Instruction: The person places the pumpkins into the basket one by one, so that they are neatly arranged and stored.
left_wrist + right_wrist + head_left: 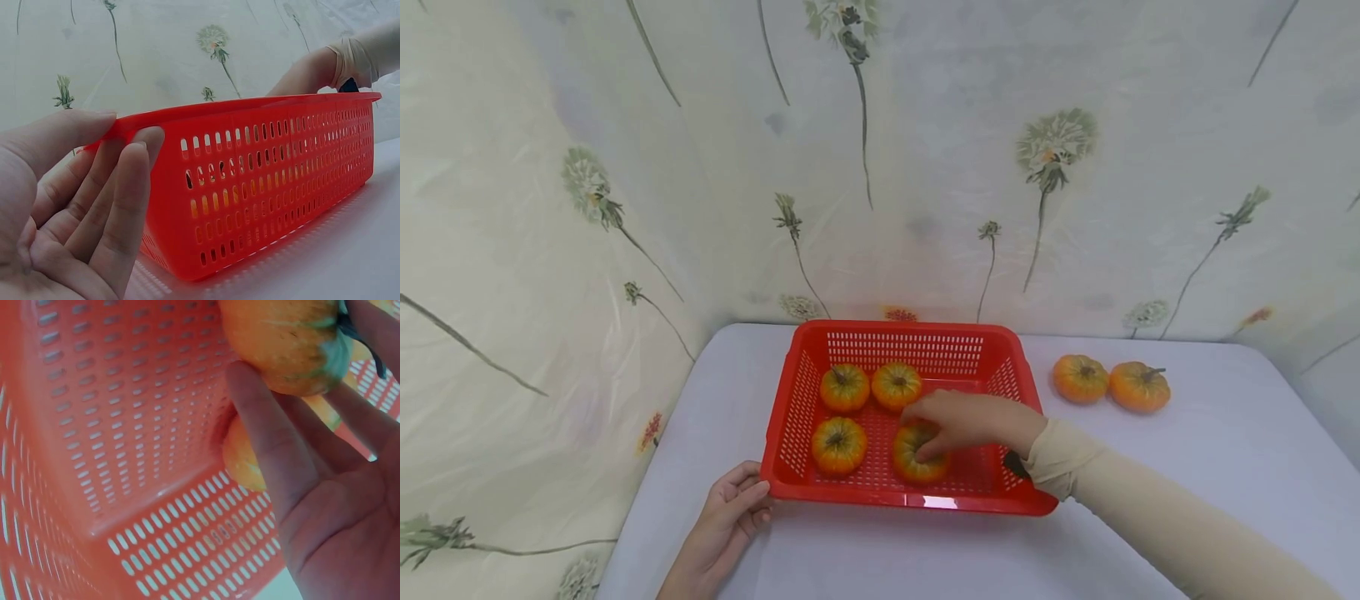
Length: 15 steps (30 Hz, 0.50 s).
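A red slotted plastic basket (906, 497) stands on the table with several small orange-and-green pumpkins inside. At its near left corner my left hand (726, 517) pinches the rim between thumb and fingers, as the left wrist view shows. Inside the basket, my right hand (966, 418) holds a pumpkin (917, 467) at the near middle, fingers and thumb around it. Three other pumpkins sit left of and behind it: a front-left pumpkin (838, 447), a back-left pumpkin (844, 390) and a back-middle pumpkin (897, 387). The right wrist view has the held pumpkin (281, 344) close up, its stem toward the thumb.
Two more pumpkins lie side by side right of the basket, a nearer-left pumpkin (1080, 379) and a right pumpkin (1140, 387). The white table (1210, 433) meets a flower-patterned curtain (925, 167) at the back and left.
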Tool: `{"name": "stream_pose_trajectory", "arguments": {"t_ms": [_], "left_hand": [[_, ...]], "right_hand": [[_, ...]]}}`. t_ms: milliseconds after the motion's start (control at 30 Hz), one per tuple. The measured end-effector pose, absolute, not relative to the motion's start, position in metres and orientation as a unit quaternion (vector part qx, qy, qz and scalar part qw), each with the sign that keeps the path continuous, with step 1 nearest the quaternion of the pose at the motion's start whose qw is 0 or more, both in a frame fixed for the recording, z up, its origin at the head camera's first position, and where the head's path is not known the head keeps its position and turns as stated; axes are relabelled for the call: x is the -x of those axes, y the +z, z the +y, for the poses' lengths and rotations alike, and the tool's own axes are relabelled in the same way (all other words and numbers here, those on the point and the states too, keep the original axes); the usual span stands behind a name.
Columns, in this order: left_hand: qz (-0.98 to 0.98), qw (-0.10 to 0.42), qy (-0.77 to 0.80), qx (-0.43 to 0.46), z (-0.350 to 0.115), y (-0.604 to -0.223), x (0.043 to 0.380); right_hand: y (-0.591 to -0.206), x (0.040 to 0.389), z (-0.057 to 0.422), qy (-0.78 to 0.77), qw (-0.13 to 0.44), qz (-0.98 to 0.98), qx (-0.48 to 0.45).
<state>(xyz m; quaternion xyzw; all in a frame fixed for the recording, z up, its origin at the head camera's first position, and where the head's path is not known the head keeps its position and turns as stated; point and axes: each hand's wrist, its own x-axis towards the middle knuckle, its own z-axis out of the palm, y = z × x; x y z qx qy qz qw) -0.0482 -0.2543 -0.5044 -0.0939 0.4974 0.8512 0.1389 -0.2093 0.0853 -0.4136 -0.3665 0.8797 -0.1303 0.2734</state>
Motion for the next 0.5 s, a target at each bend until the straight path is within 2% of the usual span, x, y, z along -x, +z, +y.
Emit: {"name": "stream_pose_trajectory", "arguments": {"t_ms": [500], "left_hand": [[0.495, 0.140, 0.854, 0.077, -0.2549, -0.5060, 0.0484]], "right_hand": [[-0.4221, 0.2069, 0.0779, -0.143, 0.235, 0.880, 0.387]]}}
